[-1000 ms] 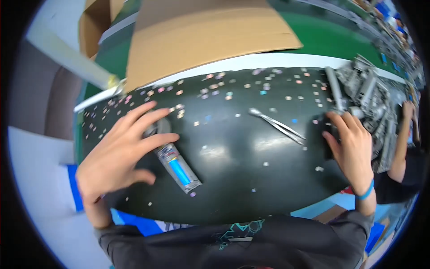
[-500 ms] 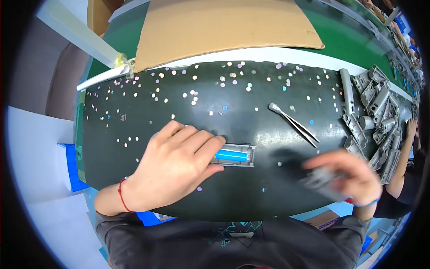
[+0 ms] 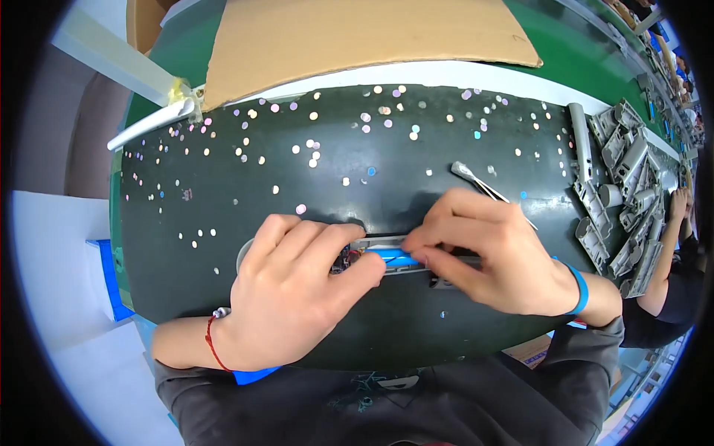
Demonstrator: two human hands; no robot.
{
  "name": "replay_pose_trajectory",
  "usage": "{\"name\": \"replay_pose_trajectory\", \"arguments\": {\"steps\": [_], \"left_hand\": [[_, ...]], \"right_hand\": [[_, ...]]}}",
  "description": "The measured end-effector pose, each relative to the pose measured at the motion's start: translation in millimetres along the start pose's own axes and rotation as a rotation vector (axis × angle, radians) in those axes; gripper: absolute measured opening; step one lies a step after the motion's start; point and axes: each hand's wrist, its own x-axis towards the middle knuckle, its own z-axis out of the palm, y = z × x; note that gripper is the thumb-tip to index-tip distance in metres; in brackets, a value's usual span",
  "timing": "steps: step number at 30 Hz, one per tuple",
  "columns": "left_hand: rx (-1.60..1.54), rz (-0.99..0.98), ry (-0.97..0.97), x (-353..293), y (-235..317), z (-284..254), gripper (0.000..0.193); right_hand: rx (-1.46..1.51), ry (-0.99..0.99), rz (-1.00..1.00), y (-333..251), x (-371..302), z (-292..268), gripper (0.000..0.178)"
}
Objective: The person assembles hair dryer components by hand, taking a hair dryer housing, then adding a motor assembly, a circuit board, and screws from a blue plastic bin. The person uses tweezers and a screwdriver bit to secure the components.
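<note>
My left hand (image 3: 297,290) is closed around a long grey plastic housing (image 3: 370,242), holding it near the table's middle. Inside the housing lies a blue cylindrical battery (image 3: 394,258), with a small circuit board and thin wires (image 3: 346,259) beside my left thumb. At the battery's right end, the thumb and fingers of my right hand (image 3: 498,253) are pinched together; what lies between the fingertips is hidden. Under that hand a grey plastic part (image 3: 442,282) shows in part. Metal tweezers (image 3: 476,181) lie just beyond my right hand, their tips partly covered.
Many small round stickers (image 3: 315,145) dot the dark work mat (image 3: 312,342). A pile of grey housings (image 3: 632,171) occupies the right side. Cardboard (image 3: 372,37) lies along the far edge, and a white tube (image 3: 152,125) at far left. Another person's hand (image 3: 680,204) is at far right.
My right hand has come left from the table's right side to the housing, bringing its fingers to the battery's end. My left hand keeps its hold. The whole view has shifted slightly.
</note>
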Motion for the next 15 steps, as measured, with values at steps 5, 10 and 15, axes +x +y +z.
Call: {"name": "replay_pose_trajectory", "arguments": {"steps": [5, 10, 15], "left_hand": [[0.002, 0.031, 0.007, 3.5, -3.0, 0.2, 0.027], [-0.117, -0.062, -0.013, 6.4, -0.2, -6.5, 0.024], [-0.08, -0.032, 0.071, 5.7, -3.5, 5.5, 0.02]], "right_hand": [[-0.109, -0.022, -0.041, -12.1, -10.1, 6.7, 0.014], [0.008, 0.063, 0.009, -5.9, -7.9, 17.4, 0.016], [0.156, 0.147, 0.138, 0.9, -6.0, 30.3, 0.017]]}}
